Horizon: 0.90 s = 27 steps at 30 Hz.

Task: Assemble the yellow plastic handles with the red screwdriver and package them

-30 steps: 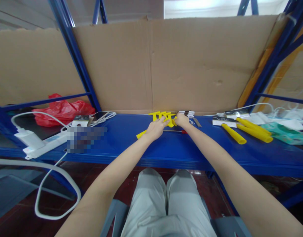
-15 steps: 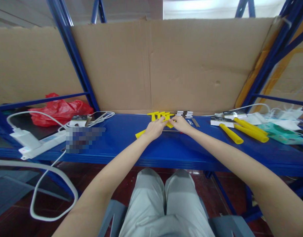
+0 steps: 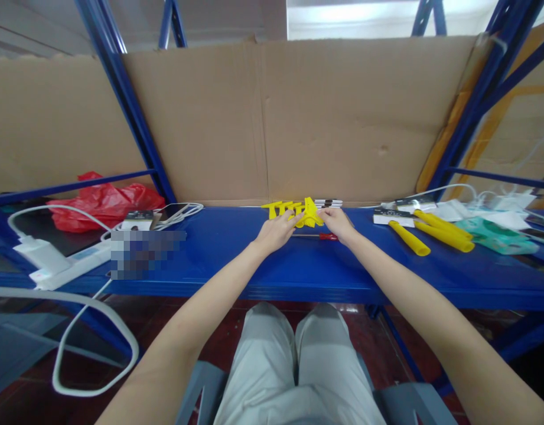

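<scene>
My right hand [image 3: 338, 223] pinches the right edge of a bright yellow winged plastic piece [image 3: 310, 206], which stands raised at the right end of a row of yellow T-shaped plastic pieces [image 3: 274, 209]; that row is my landmark. My left hand [image 3: 274, 231] lies in front of the row, fingers against the piece's left side, though I cannot tell whether they grip it.

Half a second ago this piece sat lower, mostly covered by my fingers; now its wings show. My right hand has shifted a little away from my left, uncovering the red handle of a thin rod-like tool [image 3: 328, 236] in front of the row. The yellow end that jutted out by my left wrist is out of sight.

The counter [image 3: 227, 260] is smooth blue metal. Just right of the row, at the back, sits a stack of black-and-white packs [image 3: 328, 203]; well to its right lie yellow tapered plastic tubes [image 3: 409, 238] and a green plastic packet [image 3: 497, 236]. Well left of it are a crumpled red plastic bag [image 3: 106, 203] and a white power strip [image 3: 85, 265]. Behind the row rises a brown cardboard panel [image 3: 325, 118] between blue metal posts [image 3: 130, 112]; below the counter shows a dark red floor [image 3: 227, 330].
</scene>
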Each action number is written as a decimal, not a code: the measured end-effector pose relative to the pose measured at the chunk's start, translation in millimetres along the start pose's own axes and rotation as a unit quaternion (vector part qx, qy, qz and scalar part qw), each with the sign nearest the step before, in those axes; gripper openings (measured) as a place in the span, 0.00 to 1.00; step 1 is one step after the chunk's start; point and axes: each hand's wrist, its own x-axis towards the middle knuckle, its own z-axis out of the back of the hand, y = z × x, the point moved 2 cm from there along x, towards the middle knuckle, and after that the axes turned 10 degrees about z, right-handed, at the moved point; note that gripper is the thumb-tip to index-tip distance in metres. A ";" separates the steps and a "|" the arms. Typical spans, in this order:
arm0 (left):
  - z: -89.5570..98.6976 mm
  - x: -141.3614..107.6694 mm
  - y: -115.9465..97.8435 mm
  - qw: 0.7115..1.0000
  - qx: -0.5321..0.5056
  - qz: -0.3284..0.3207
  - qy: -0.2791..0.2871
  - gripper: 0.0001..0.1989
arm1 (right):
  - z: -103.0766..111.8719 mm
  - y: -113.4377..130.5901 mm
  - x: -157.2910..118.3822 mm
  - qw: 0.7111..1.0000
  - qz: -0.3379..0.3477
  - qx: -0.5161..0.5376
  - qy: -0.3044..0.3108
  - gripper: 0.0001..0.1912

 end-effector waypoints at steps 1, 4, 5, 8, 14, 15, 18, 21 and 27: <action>0.2 -0.3 0.2 1.000 0.000 0.003 0.007 0.24 | 3.7 -2.9 1.8 1.000 -0.008 0.000 -0.018 0.13; -0.1 -0.8 1.6 1.000 0.001 0.011 0.019 0.25 | 13.3 -12.0 7.2 0.997 -0.035 0.000 -0.062 0.14; -0.4 -0.9 2.2 1.000 0.000 0.013 0.020 0.24 | 16.1 -14.7 8.8 0.996 -0.049 0.002 -0.075 0.14; -1.3 -1.2 3.1 1.000 -0.007 0.011 0.011 0.25 | 22.7 -20.5 12.2 0.989 -0.090 0.028 -0.113 0.12; 0.5 -2.3 1.3 0.999 -0.026 0.001 -0.029 0.23 | 31.2 -21.3 12.2 0.962 -0.166 0.104 -0.189 0.07; 1.1 -2.5 1.0 0.999 -0.028 -0.001 -0.032 0.23 | 32.4 -20.2 11.8 0.958 -0.173 0.113 -0.201 0.07; 2.7 -2.6 0.4 0.999 -0.031 -0.018 -0.040 0.23 | 35.6 -16.0 10.3 0.944 -0.194 0.142 -0.228 0.08; 2.7 -2.6 0.6 0.997 -0.035 -0.049 -0.054 0.23 | 38.5 -13.1 9.1 0.931 -0.221 0.163 -0.240 0.07; -0.6 -2.0 3.4 0.993 -0.037 -0.075 -0.085 0.21 | 41.0 -16.4 10.4 0.931 -0.219 0.182 -0.227 0.04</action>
